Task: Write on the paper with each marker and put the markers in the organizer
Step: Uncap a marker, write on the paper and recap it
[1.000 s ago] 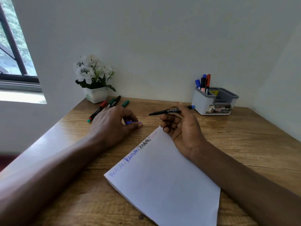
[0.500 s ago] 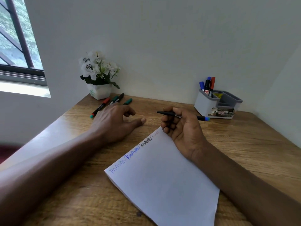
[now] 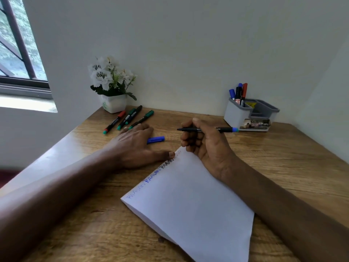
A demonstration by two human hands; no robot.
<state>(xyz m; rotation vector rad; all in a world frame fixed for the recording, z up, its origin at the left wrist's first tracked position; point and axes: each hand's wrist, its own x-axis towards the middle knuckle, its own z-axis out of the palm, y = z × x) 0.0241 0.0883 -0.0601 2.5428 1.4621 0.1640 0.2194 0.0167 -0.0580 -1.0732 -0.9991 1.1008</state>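
My right hand [image 3: 205, 146] grips an uncapped black marker with a blue end [image 3: 224, 129], held level above the far corner of the white paper [image 3: 188, 203]. Its blue cap [image 3: 155, 139] lies on the desk beside my left hand [image 3: 136, 146], which rests flat with fingers spread, thumb touching the paper's top edge. Words in blue and black run along that edge. Several capped markers [image 3: 128, 119], red, green and black, lie at the far left. The grey organizer [image 3: 236, 116] at the far right holds blue, black and red markers [image 3: 238, 92].
A white pot of artificial white flowers [image 3: 113, 86] stands in the back left corner by the wall. A window [image 3: 17, 53] is at the left. The wooden desk [image 3: 283, 167] ends at walls behind and to the right.
My left hand let go of the blue cap, which now lies on the desk, and flattened with its thumb on the paper. The marker in my right hand turned to level.
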